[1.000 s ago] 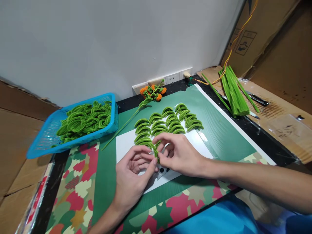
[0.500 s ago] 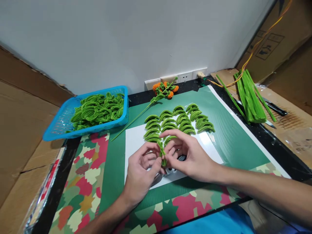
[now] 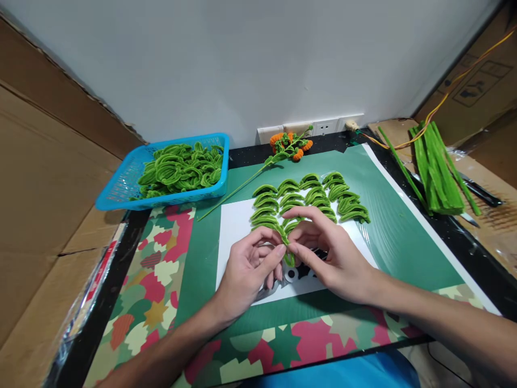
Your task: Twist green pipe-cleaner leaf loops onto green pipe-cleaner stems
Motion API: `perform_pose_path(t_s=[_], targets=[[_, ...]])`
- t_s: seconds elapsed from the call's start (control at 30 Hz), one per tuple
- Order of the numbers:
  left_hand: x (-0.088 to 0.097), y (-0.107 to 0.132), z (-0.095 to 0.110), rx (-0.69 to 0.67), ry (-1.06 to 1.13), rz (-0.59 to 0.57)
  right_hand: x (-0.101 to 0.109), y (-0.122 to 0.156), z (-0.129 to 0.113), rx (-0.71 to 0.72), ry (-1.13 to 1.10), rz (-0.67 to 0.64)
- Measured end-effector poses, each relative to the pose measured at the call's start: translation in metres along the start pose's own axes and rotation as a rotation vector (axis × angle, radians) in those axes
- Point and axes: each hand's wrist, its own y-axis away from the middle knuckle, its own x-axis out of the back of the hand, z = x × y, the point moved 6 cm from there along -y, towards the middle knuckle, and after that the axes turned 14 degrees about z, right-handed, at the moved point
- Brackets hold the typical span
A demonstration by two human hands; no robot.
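Note:
My left hand and my right hand meet over a white sheet, both pinching one bent green pipe-cleaner piece between thumbs and fingertips. Just beyond the fingers, several curved green pipe-cleaner leaves lie in rows on the sheet and the green mat. A dark object with white circles lies partly hidden under my hands.
A blue basket of green pipe-cleaner loops stands at the back left. An orange-flowered stem lies near wall sockets. A bundle of straight green pipe cleaners and a dark tool rest at the right. Cardboard flanks both sides.
The view has shifted left, so everything sits further right in frame. My hands remain together on the green piece, with the fingers working it slightly.

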Motion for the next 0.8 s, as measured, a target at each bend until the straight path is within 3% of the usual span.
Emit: perform_pose_path(t_s=[0.27,0.5,0.63,0.8], targets=[[-0.001,0.002,-0.005,0.024,-0.007,-0.029,-0.010,0.015,0.002,0.554,0.521,-0.043],[-0.002,0.001,-0.006,0.069,0.083,-0.030,-0.013,0.019,-0.019,0.893,0.733,0.024],[-0.002,0.000,-0.007,0.071,0.089,-0.033,-0.013,0.019,-0.024,0.938,0.745,0.017],[0.001,-0.002,-0.007,0.065,0.069,-0.021,-0.013,0.017,-0.017,0.878,0.689,0.033]])
